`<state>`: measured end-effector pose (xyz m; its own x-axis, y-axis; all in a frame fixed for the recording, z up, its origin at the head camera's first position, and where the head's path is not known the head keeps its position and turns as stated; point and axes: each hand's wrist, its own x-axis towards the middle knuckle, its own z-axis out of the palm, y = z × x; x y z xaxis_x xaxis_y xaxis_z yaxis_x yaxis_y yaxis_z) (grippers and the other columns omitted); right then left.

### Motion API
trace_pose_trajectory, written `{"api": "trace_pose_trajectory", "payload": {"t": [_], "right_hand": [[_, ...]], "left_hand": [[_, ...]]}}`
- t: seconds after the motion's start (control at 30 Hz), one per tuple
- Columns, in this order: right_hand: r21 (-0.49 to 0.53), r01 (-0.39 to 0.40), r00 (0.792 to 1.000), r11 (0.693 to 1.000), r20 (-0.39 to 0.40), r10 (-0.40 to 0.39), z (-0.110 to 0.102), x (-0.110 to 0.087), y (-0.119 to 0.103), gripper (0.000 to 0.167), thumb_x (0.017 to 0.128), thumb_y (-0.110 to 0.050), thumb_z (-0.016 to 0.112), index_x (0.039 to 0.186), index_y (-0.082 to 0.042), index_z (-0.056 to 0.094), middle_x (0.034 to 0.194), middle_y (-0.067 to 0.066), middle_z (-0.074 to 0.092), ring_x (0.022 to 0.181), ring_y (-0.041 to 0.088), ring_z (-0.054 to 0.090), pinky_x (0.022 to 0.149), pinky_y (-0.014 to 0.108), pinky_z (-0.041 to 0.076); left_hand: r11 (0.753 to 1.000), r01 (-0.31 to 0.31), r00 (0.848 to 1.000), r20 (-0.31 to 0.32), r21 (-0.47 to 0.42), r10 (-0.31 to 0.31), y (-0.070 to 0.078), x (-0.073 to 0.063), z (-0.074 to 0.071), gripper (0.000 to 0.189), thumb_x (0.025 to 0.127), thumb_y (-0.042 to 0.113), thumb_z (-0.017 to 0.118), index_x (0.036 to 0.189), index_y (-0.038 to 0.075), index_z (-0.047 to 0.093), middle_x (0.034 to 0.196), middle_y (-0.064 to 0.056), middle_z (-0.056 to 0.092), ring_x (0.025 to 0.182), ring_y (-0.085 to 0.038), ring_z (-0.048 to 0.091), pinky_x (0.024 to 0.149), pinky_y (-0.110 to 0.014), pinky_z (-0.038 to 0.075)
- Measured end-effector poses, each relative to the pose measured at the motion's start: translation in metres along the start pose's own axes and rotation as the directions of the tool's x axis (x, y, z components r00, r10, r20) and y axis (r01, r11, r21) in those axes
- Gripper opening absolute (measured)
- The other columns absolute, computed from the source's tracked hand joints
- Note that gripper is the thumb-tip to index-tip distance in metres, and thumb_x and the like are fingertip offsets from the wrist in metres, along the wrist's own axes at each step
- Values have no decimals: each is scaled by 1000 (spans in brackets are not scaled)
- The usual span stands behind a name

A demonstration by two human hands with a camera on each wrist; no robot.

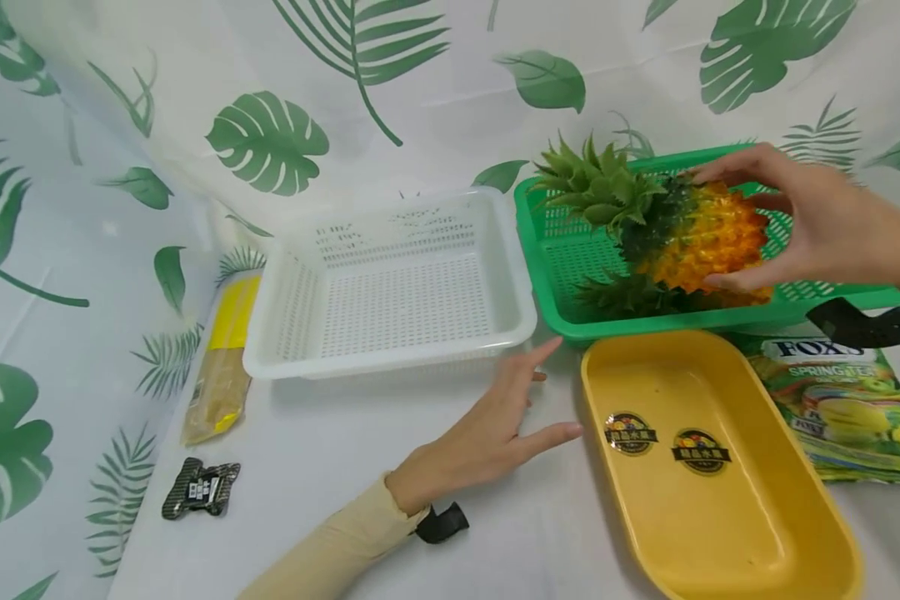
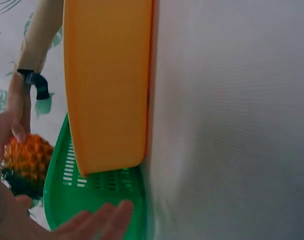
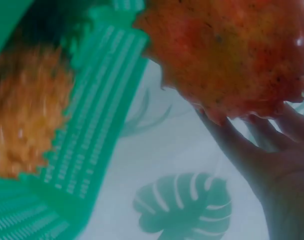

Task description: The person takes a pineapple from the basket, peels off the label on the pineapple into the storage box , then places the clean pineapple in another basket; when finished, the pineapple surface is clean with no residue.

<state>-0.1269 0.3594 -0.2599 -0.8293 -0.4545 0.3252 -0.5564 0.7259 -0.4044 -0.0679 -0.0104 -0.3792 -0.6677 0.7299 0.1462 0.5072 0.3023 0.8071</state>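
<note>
My right hand [image 1: 810, 212] grips a pineapple [image 1: 701, 237] by its orange body, thumb on the near side and fingers over the top, above the green basket [image 1: 570, 329]. Its leafy crown points left. Beneath it a second pineapple [image 3: 27, 115] lies in that basket, mostly hidden in the head view. Between the white basket [image 1: 390, 358] and the yellow tray [image 1: 667, 517], my left hand [image 1: 487, 425] hovers with fingers extended and nothing in it. In the left wrist view its blurred fingers [image 2: 119, 220] show before the green basket.
A Fox's Spring Tea bag [image 1: 843, 400] lies right of the tray, under the right forearm. Left of the white basket are a yellow-and-clear packet [image 1: 225, 358] and a small black wrapped packet [image 1: 201, 487]. Behind the baskets rises a leaf-patterned cloth [image 1: 435, 108].
</note>
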Motion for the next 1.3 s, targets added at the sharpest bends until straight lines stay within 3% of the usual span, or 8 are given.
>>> {"api": "trace_pose_trajectory", "payload": {"t": [0.1,0.2,0.3,0.4,0.47,0.63,1.03,1.3], "right_hand": [[-38,-48,999,998,-22,47,-5,6,11,110,62,14,95,154,-4,38,156,-8,40,137,23,40,124,43,29],[-74,-65,998,995,-24,64,-11,13,21,107,67,15,92,155,-1,34,155,22,39,131,45,38,114,66,29],[-169,-55,998,984,-4,55,-14,20,31,111,61,15,95,153,3,35,145,33,43,121,52,43,108,61,41],[-255,-52,998,966,32,63,-15,25,38,113,53,14,97,149,6,39,138,35,47,110,53,50,92,60,51],[-292,-52,996,955,57,72,-15,28,43,111,51,11,98,146,8,40,133,36,49,102,53,53,78,62,53],[-319,-75,988,945,106,114,-12,31,54,108,53,6,100,143,11,40,125,36,48,92,54,56,70,66,56],[-421,8,975,907,203,85,-11,41,67,110,51,2,102,141,8,39,132,41,41,104,61,48,80,76,51],[-442,98,961,892,275,31,-8,45,74,110,47,1,104,139,3,43,138,38,42,110,59,46,82,76,49]], "left_hand": [[998,16,999,-36,68,-14,0,12,8,85,108,44,58,168,28,1,170,-9,19,152,-21,31,120,-40,35],[997,35,997,-73,63,-30,0,22,12,83,109,46,54,168,28,-2,174,-8,9,158,-20,17,125,-45,27],[999,43,994,-97,29,-40,0,32,15,83,109,47,53,168,29,-3,175,-7,3,160,-18,10,127,-47,23],[998,56,992,-109,-1,-56,1,41,17,83,109,46,53,168,26,-2,175,-4,2,160,-18,10,127,-45,21],[997,79,990,-118,-7,-80,3,47,19,82,109,47,52,168,24,0,175,-2,6,160,-20,14,126,-44,23],[991,134,980,-147,-29,-137,5,60,24,83,108,50,52,168,21,3,175,-4,8,159,-25,17,125,-45,26],[983,134,961,-225,-129,-160,4,73,27,71,112,46,41,167,18,6,174,-16,9,158,-25,19,126,-42,25],[984,128,961,-231,-128,-155,3,75,26,67,114,44,36,166,16,5,173,-19,13,156,-32,26,124,-42,29]]}}
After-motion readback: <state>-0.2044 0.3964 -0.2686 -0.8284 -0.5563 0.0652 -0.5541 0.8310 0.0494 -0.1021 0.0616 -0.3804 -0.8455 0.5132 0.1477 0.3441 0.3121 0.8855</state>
